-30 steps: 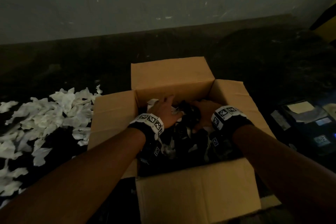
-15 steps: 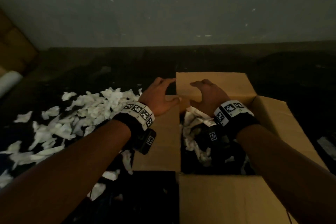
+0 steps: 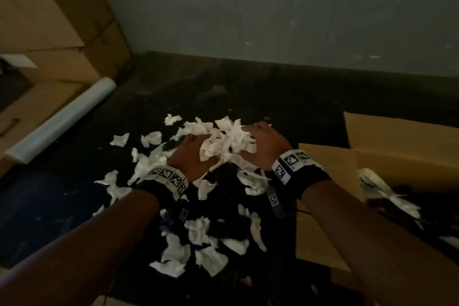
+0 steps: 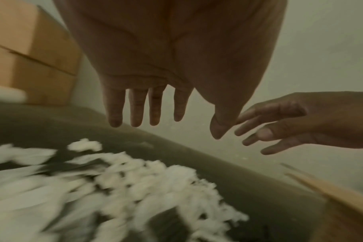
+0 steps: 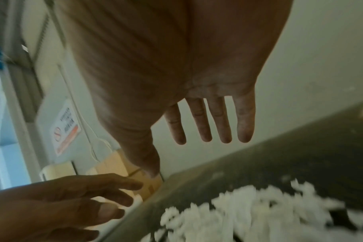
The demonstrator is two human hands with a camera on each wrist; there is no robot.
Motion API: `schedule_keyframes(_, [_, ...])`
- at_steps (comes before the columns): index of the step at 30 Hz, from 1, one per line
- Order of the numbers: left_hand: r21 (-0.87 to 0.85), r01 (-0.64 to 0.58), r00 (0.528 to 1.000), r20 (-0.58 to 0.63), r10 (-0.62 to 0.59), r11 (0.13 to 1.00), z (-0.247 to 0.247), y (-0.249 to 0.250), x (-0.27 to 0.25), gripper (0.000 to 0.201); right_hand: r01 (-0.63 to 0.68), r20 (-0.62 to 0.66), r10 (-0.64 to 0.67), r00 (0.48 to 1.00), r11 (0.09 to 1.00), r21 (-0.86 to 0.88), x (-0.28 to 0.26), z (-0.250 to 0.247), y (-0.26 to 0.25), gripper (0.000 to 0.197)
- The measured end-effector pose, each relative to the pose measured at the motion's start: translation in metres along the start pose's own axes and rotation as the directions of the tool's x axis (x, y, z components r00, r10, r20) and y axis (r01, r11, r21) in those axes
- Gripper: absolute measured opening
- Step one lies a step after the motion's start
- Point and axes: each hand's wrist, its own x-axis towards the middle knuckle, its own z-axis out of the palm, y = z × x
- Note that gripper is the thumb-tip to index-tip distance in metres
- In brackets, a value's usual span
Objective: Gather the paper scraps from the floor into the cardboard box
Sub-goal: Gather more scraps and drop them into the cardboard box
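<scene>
White paper scraps (image 3: 228, 141) lie scattered on the dark floor, heaped at the middle of the head view. My left hand (image 3: 191, 156) and right hand (image 3: 265, 146) flank that heap from either side, palms turned inward. In the wrist views the left hand (image 4: 176, 127) and right hand (image 5: 180, 155) hang above blurred scraps (image 4: 145, 180) with fingers straight and spread, holding nothing. The open cardboard box (image 3: 397, 156) stands at the right, its near flap (image 3: 327, 169) beside my right wrist. Some scraps (image 3: 387, 194) lie inside it.
Stacked closed cardboard boxes (image 3: 49, 32) stand at the far left against the grey wall (image 3: 273, 7). A white roll (image 3: 64, 119) lies on the floor in front of them. More loose scraps (image 3: 198, 251) lie between my forearms.
Both hands came out of the box and moved left to the scrap heap on the floor. The view swung left, so the box now sits at the right edge.
</scene>
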Motion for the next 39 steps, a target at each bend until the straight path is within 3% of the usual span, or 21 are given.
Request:
schedule_keyframes(6, [0.006,0.129,0.983,0.131,-0.128,0.992,-0.002,-0.109,0.020,0.094,-0.125,0.126,0.123,0.984,0.992,0.010,0.040,0.074,-0.023,0.080])
schedule_keyframes(9, [-0.025,0.213,0.973,0.098,-0.209,0.977,-0.001,-0.147,0.033,0.082,-0.204,0.159,0.201,0.967,0.979,0.004,0.053,0.103,-0.026,0.086])
schedule_keyframes(14, [0.120,0.312,0.945,0.068,-0.321,0.943,-0.009,-0.190,0.069,0.091,-0.316,0.151,0.323,0.934,0.946,-0.068,0.086,0.132,-0.015,0.096])
schedule_keyframes(23, [0.228,0.564,0.816,-0.008,-0.578,0.793,-0.010,-0.267,0.140,0.110,-0.485,0.107,0.511,0.853,0.851,-0.202,0.161,0.150,0.040,0.111])
schedule_keyframes(28, [0.170,0.616,0.769,0.081,-0.634,0.769,0.002,-0.297,0.153,0.114,-0.587,0.166,0.606,0.778,0.795,-0.153,0.179,0.162,0.057,0.120])
schedule_keyframes(31, [0.199,0.541,0.817,0.108,-0.567,0.817,0.014,-0.292,0.155,0.112,-0.561,0.192,0.580,0.792,0.815,-0.147,0.178,0.170,0.053,0.113])
schedule_keyframes(36, [0.083,0.304,0.937,0.154,-0.314,0.949,0.045,-0.241,0.152,0.095,-0.425,0.246,0.432,0.868,0.901,-0.086,0.171,0.183,0.019,0.094])
schedule_keyframes(39, [0.018,0.203,0.971,0.124,-0.204,0.979,0.057,-0.213,0.147,0.097,-0.367,0.239,0.373,0.897,0.928,-0.070,0.164,0.186,-0.001,0.090])
